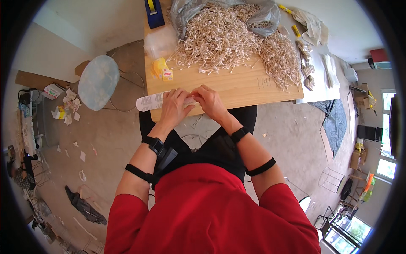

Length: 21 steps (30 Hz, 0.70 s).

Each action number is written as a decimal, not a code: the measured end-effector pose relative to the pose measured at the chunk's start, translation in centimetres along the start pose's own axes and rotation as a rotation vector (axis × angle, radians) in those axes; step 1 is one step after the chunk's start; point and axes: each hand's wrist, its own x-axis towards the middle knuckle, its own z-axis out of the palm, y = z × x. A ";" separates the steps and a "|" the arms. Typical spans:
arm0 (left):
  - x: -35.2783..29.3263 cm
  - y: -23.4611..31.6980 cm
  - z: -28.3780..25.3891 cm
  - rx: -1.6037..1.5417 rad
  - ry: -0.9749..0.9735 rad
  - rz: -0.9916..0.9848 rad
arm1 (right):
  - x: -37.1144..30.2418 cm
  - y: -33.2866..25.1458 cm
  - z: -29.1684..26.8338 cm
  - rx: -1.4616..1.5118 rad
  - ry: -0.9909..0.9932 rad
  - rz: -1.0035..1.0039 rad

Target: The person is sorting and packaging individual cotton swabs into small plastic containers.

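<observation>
At the near left edge of the wooden table point(237, 91), my left hand point(172, 109) is closed round a long white printed packet point(149, 102), whose rounded end sticks out to the left. My right hand point(210, 103) meets it at the packet's other end, fingertips pinched together. The fingers hide that end, so what the right hand pinches cannot be made out. Beyond both hands a large heap of cotton swabs point(215, 38) spreads from a grey plastic bag point(264, 19).
Left of the heap are clear plastic bags point(161, 42), yellow paper pieces point(159, 67) and a blue tape dispenser point(154, 17). Small packs point(307, 63) line the right side. A stool with a pale round seat point(99, 82) stands left of the table. Paper scraps point(71, 101) litter the floor.
</observation>
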 end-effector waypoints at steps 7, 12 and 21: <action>0.1 -0.1 0.6 0.028 0.043 0.019 | -0.4 -0.1 -0.3 -0.063 -0.019 0.065; -0.3 -0.1 1.0 0.053 0.084 0.040 | -0.6 0.1 -0.2 -0.074 -0.007 0.045; -1.1 -0.2 1.2 -0.007 0.109 0.031 | -1.2 0.0 -0.2 -0.052 -0.040 0.018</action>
